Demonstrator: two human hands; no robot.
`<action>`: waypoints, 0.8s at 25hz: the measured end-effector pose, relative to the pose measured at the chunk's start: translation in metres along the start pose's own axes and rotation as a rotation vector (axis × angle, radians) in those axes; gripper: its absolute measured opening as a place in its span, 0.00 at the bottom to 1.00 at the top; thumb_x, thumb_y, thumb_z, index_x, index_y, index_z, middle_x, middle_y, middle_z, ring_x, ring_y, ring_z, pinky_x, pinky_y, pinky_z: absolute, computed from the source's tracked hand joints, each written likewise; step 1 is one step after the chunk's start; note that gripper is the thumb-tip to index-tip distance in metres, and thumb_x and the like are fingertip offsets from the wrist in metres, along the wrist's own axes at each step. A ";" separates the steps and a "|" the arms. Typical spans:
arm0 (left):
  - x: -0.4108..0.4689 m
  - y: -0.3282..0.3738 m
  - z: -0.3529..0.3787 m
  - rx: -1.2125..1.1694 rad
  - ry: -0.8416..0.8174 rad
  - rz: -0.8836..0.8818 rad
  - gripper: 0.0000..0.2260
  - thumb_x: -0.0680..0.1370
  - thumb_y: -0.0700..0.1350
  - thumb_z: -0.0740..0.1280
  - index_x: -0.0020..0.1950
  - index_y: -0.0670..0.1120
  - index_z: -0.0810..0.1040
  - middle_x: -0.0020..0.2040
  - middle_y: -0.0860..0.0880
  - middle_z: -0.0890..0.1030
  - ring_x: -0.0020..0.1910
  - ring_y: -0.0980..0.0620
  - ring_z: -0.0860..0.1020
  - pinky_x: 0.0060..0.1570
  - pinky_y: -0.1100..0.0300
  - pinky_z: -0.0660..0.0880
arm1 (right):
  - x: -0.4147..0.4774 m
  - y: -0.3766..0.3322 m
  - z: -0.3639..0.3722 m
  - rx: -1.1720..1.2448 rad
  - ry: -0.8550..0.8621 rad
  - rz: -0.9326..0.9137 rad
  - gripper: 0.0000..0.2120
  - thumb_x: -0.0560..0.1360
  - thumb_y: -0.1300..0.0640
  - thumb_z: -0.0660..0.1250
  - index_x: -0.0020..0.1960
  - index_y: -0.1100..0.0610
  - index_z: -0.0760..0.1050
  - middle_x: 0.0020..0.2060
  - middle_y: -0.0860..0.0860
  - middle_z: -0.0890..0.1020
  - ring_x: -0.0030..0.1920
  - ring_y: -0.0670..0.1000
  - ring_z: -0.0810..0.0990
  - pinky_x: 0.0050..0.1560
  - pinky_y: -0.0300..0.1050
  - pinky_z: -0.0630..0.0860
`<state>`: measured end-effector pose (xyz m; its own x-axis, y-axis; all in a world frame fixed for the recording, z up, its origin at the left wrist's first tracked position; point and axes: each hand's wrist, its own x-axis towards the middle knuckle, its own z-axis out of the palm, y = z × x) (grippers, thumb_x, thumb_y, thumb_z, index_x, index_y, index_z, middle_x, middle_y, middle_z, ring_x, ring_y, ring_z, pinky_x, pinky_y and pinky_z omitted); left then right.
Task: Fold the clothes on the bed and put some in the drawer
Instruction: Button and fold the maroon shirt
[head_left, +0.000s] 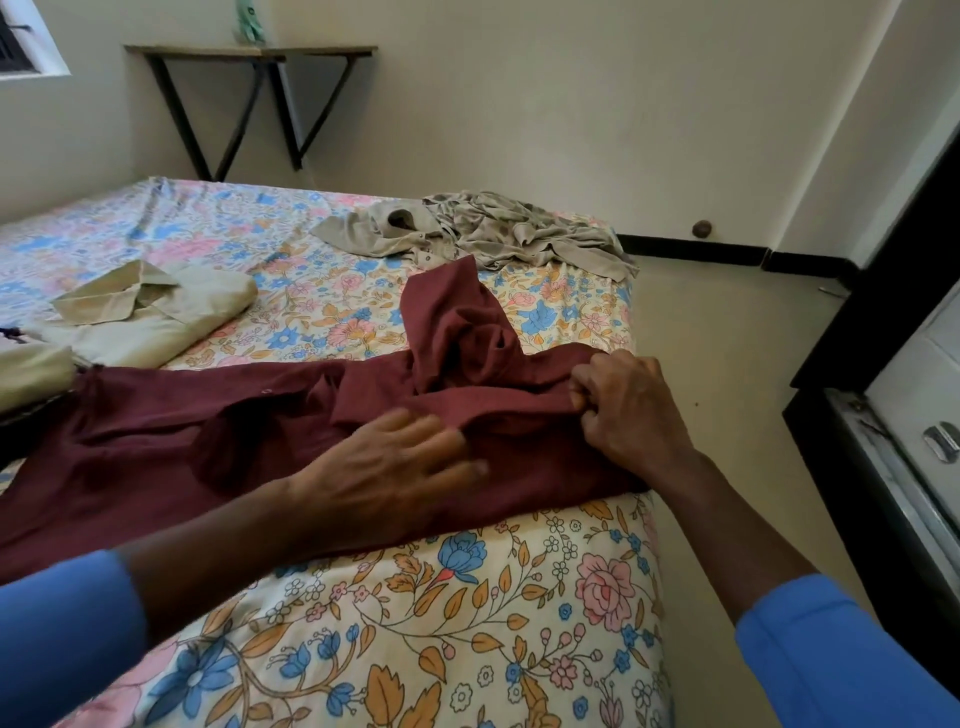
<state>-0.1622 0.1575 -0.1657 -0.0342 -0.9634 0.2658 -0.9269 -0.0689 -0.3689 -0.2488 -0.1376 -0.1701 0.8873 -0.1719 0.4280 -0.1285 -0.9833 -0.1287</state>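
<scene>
Maroon cloth fills most of what I see: the maroon shirt (156, 441) lies spread across the near part of the bed (467, 623), running from the left edge of the view to the bed's right side, with one sleeve bunched and thrown up over its body. My left hand (384, 462) rests flat on the shirt's middle with the fingers straight and slightly spread, gripping nothing; it looks a little blurred. My right hand (628, 410) is at the shirt's right end, near the edge of the mattress, its fingers curled and pinching a fold of the maroon fabric. Both my arms come in from below in blue sleeves (831, 649). Beyond the shirt, to the left, a beige shirt (156, 312) sits folded with its collar up, touching nothing maroon. At the far right corner of the bed a grey garment (493, 228) lies crumpled and unfolded, well apart from my hands. The floral sheet covers the whole bed. On the right stands a dark cabinet (883, 467) with a white panel and a metal handle (940, 441), and a wall shelf (249, 50) hangs on the far wall.
</scene>
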 end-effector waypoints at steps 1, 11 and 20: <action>-0.003 -0.002 0.005 0.045 -0.044 -0.156 0.28 0.78 0.56 0.68 0.77 0.50 0.69 0.66 0.47 0.76 0.61 0.47 0.76 0.63 0.48 0.73 | -0.002 -0.001 -0.002 0.000 -0.003 -0.020 0.11 0.67 0.61 0.70 0.40 0.49 0.71 0.37 0.45 0.71 0.44 0.51 0.71 0.54 0.53 0.71; 0.016 -0.056 -0.010 -0.251 0.011 -0.709 0.09 0.85 0.49 0.64 0.59 0.47 0.81 0.50 0.50 0.79 0.42 0.53 0.77 0.39 0.62 0.68 | -0.008 -0.008 -0.007 0.132 0.165 0.139 0.05 0.73 0.56 0.72 0.47 0.51 0.78 0.44 0.47 0.79 0.48 0.51 0.76 0.54 0.52 0.74; 0.036 -0.082 -0.036 0.184 -0.180 -0.318 0.17 0.81 0.66 0.62 0.57 0.55 0.77 0.47 0.55 0.82 0.39 0.51 0.81 0.32 0.58 0.64 | 0.001 -0.046 -0.019 0.404 0.203 0.763 0.14 0.84 0.47 0.60 0.45 0.56 0.72 0.37 0.50 0.79 0.37 0.53 0.80 0.37 0.47 0.74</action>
<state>-0.1012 0.1378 -0.0936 0.3244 -0.9153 0.2387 -0.7978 -0.4003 -0.4509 -0.2504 -0.0934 -0.1468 0.5231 -0.8172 0.2420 -0.4525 -0.5069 -0.7337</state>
